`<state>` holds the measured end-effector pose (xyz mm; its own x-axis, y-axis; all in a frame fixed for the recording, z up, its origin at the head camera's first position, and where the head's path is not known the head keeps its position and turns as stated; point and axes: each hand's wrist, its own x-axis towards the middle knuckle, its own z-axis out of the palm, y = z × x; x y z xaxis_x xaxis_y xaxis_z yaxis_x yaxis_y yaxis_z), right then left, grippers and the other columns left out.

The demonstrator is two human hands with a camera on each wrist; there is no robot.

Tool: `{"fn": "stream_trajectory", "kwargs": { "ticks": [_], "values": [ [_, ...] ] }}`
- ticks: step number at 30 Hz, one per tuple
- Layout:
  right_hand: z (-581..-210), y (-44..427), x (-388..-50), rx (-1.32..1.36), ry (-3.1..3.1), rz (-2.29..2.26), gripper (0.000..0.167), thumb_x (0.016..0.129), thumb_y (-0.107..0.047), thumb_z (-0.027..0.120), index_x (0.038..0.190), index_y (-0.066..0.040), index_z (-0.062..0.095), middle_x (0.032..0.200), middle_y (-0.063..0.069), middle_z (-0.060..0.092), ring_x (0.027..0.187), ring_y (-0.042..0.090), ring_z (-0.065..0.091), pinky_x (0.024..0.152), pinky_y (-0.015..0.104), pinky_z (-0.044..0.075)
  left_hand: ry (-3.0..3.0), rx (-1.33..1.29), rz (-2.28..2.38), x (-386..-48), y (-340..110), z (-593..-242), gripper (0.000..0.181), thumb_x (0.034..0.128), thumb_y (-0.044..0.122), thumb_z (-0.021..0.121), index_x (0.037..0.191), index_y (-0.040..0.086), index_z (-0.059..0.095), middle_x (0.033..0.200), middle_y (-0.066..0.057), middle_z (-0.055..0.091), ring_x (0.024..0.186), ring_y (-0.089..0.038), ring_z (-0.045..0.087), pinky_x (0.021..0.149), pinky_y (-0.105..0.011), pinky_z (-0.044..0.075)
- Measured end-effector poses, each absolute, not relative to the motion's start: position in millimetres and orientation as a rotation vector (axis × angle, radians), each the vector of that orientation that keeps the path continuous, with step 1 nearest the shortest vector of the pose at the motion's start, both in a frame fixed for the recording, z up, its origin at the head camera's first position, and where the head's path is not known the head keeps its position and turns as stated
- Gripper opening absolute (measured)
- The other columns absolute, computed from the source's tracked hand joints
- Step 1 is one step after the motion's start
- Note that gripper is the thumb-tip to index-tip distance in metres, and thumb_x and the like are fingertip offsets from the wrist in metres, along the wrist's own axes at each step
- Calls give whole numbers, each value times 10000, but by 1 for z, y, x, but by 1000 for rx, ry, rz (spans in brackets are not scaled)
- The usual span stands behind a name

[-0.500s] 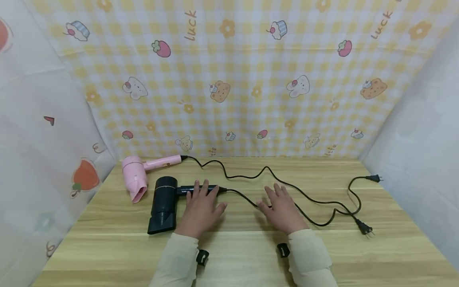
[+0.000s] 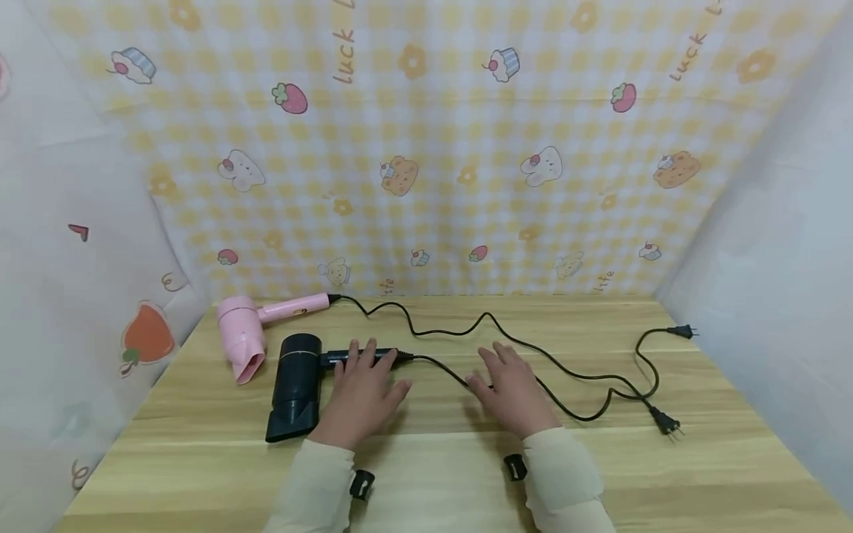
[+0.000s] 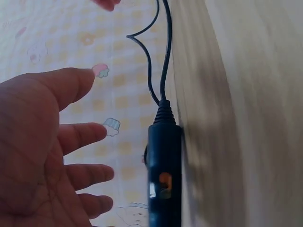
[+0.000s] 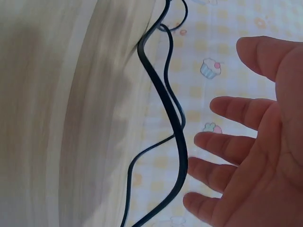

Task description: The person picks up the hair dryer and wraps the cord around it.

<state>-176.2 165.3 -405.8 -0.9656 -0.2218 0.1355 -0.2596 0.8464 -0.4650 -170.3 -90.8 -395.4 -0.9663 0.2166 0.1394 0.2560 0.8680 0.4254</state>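
Note:
A black hair dryer (image 2: 295, 385) lies on the wooden table, its handle (image 3: 164, 175) pointing right. The left hand (image 2: 360, 400) hovers over that handle with fingers spread; in the left wrist view a gap separates the hand (image 3: 33, 146) from the handle. To the right, the right hand (image 2: 516, 392) is held above the black cord (image 2: 440, 364), fingers spread. The right wrist view shows this hand (image 4: 255, 142) beside the cord (image 4: 163, 94), gripping nothing. Behind and left of the black dryer lies a pink hair dryer (image 2: 241, 329), its handle (image 2: 295, 307) also pointing right.
The two cords cross on the right side of the table (image 2: 426, 481), ending in one plug (image 2: 681, 332) at the back and another plug (image 2: 665, 422) nearer the front. A patterned cloth (image 2: 426, 111) stands behind, with pale cloth walls at both sides.
The whole head view has shifted slightly, so things appear a little further left and lower. Both hands keep nearly the same pose over the table.

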Motion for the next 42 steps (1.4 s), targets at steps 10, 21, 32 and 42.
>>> {"fn": "stream_trajectory", "kwargs": {
  "ticks": [10,21,32,42],
  "values": [
    [-408,144,-188,530,-3006,666,590,988,-357,601,1465,-39,462,1462,201,465,1315,388,473,1039,537,402,-3107,-536,-323,-188,-126,-362,597,949,422,627,1438,94,529,1536,-286,314,1432,-532,159,1068,-731,157],
    [-414,135,-194,569,-3049,580,485,956,-268,659,1365,-28,562,1297,189,593,1189,387,565,955,514,472,-3191,-594,-85,-214,-177,-375,633,940,434,642,1431,53,521,1475,-283,411,1397,-546,239,1037,-750,182],
    [-417,141,-196,596,-3070,656,386,923,-141,691,1288,-27,633,846,4,657,735,143,590,745,390,522,-3046,-569,-27,-229,-196,-400,490,892,435,672,1194,49,697,1395,-240,504,1316,-479,379,998,-693,292],
    [-408,153,-195,587,-3063,736,371,902,-54,682,1271,-27,648,746,-47,606,638,109,517,630,331,472,-3105,-336,-228,-236,-194,-404,493,779,372,773,1172,80,723,1523,-292,311,1398,-580,118,929,-834,218]
  ]
}}
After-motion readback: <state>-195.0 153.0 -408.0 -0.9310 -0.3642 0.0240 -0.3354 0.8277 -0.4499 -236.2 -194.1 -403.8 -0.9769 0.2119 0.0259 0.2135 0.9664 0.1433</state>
